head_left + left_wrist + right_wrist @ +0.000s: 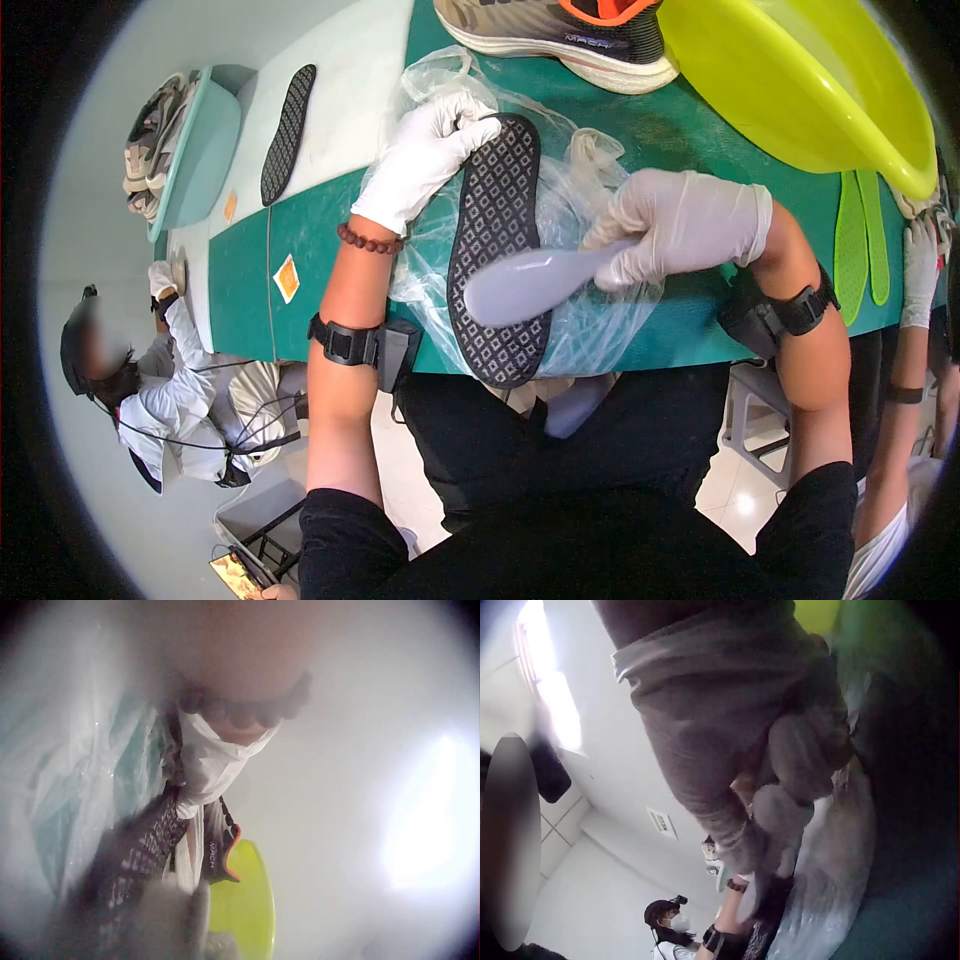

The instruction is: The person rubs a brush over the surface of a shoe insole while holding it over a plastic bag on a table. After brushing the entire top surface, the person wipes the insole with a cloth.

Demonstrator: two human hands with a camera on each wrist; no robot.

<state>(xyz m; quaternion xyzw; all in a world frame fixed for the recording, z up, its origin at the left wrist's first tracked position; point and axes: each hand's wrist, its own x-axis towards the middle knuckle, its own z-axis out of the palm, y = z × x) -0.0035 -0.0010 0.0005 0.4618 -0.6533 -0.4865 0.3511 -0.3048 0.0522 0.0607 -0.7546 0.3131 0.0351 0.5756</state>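
Observation:
A black insole (500, 210) with a diamond pattern lies upright in the head view over a crumpled clear plastic bag (610, 330). My gloved left hand (425, 150) pinches its top end between thumb and fingers; in the left wrist view the white glove (210, 769) is at the insole's edge. The gloved right hand (685, 225) grips the narrow end of a translucent whitish, paddle-shaped piece (525, 285), whose wide end overlaps the insole's lower middle. In the right wrist view the fingers of the right hand (742, 742) are curled round that piece, partly in shadow.
A running shoe (590, 40) and a yellow-green basin (800, 80) stand at the back. Green insoles (853, 245) lie at the right. Another black insole (288, 135), an orange-and-white card (287, 279) and a blue basin of shoes (205, 150) are at the left. People are at both sides.

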